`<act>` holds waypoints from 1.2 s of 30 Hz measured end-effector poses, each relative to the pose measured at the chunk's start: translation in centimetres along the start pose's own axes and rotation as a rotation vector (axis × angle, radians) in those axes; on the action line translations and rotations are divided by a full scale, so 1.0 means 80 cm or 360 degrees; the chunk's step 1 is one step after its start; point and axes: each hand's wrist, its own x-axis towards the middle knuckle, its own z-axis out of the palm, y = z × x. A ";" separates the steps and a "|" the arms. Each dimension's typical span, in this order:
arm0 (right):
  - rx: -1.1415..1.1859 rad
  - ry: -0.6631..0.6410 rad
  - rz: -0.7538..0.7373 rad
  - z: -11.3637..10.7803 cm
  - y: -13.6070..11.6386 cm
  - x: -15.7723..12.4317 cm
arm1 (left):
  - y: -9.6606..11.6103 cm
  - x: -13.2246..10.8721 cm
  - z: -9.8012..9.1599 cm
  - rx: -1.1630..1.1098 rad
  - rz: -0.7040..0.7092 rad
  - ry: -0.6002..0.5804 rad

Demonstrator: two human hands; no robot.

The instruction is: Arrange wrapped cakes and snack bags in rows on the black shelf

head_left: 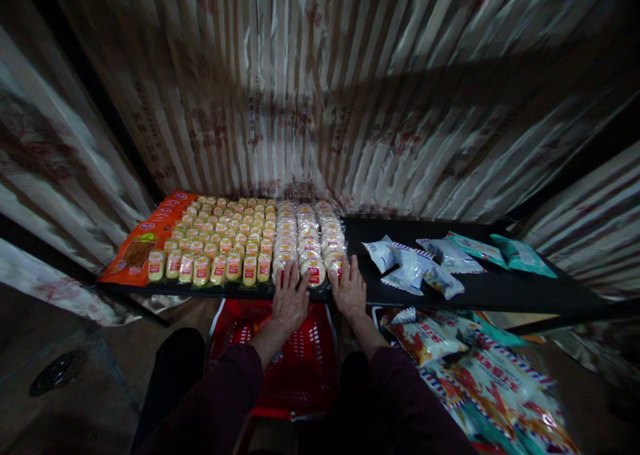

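Note:
My left hand (291,299) and my right hand (349,289) rest side by side at the front edge of a black shelf (500,288), fingers stretched out and apart. Their fingertips touch the front of the rows of round white wrapped cakes (310,241) with red labels. To the left of these lie many rows of small yellow wrapped snacks (225,241), and orange flat packs (145,241) fill the shelf's left end. Neither hand holds anything.
Several loose white, blue and green snack bags (430,261) lie on the shelf's right half. A red plastic basket (300,355) stands under my hands. A crate of colourful bags (480,375) sits at lower right. Striped foil sheeting (320,95) hangs behind. A floor drain (57,371) is at left.

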 end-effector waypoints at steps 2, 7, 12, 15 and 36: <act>-0.0026 -0.0023 0.0004 -0.003 -0.002 0.000 | 0.000 0.001 0.001 0.0026 0.0003 -0.0004; -0.0044 -0.0042 0.0014 -0.004 -0.004 0.001 | -0.002 0.002 0.004 0.0049 0.0006 0.0016; -0.0044 -0.0057 0.0002 -0.001 -0.002 0.002 | -0.002 0.003 0.006 0.0046 -0.0019 0.0033; -0.0046 -0.0055 -0.0007 -0.001 -0.002 0.003 | -0.003 0.004 0.006 0.0038 -0.0023 0.0032; -0.0039 0.0082 -0.0053 0.007 -0.005 0.002 | -0.013 0.007 0.006 0.0085 0.0030 0.0078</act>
